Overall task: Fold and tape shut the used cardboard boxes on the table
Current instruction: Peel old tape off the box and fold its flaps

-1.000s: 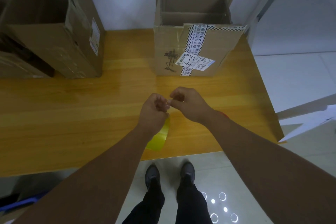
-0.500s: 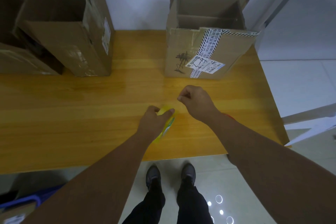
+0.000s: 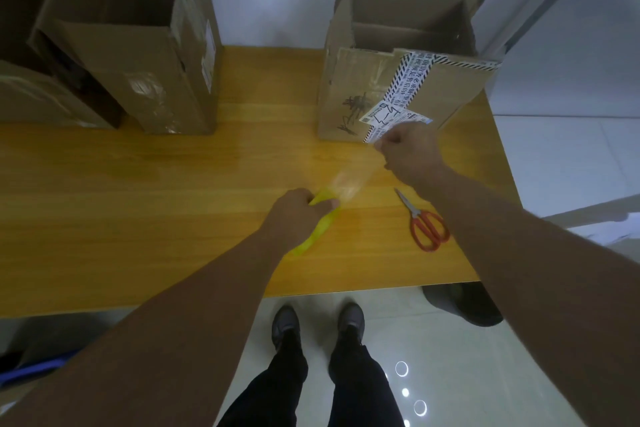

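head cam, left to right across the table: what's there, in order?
Tall open box → left hand gripping yellow tape roll → stretched clear tape → red scissors. Right hand and labelled box overlap the scissors; omitted.

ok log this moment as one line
left hand: grips yellow tape roll | right hand: pinches end of clear tape strip | red scissors: on table | labelled box: top open

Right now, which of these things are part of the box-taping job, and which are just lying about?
In the job: tape roll, gripped by left hand; tape strip, pinched by right hand; open box; boxes at left; scissors, probably for cutting.
Lying about: dark object on the floor; blue thing at lower left.
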